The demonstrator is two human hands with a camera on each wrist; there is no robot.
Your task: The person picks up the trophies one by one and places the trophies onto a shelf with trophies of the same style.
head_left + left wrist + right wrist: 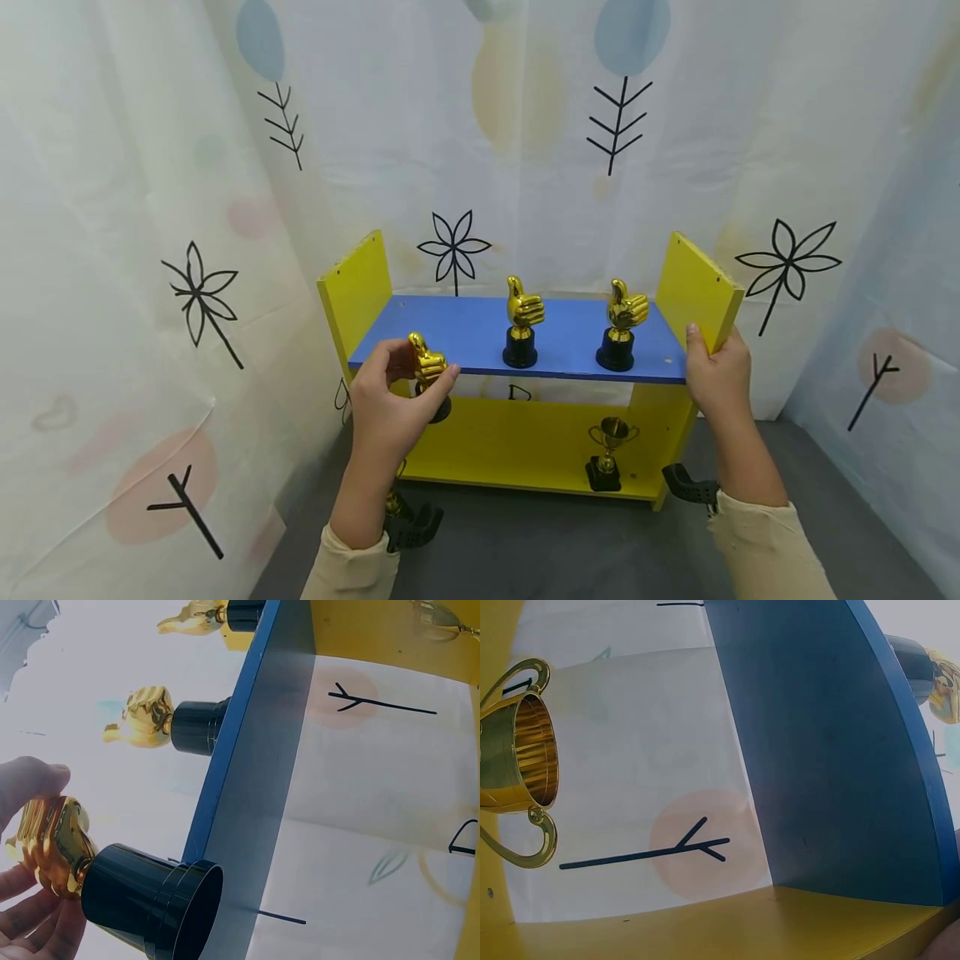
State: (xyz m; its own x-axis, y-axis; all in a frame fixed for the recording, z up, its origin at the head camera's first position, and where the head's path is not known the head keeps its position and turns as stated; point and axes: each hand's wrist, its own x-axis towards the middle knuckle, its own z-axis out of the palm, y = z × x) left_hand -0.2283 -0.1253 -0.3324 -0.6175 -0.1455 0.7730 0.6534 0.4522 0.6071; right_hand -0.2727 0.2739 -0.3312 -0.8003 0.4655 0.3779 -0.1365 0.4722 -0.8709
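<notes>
My left hand (386,408) grips a gold thumbs-up trophy (429,367) by its golden top, thumb on one side and fingers on the other. Its black base (124,889) is bare of the hand and hangs in front of the blue shelf's (457,325) front edge, near the left end. On that shelf stand two matching trophies, one near the middle (520,346) and another further right (616,350). My right hand (722,375) holds the front edge of the yellow right side panel (693,283), just beside the blue board; the right wrist view shows little of this hand.
A gold two-handled cup trophy (604,471) stands on the yellow lower board (517,437), toward the right. Another gold object is partly hidden behind my left wrist. The yellow left panel (356,287) rises beside my left hand. Patterned cloth (555,208) hangs behind.
</notes>
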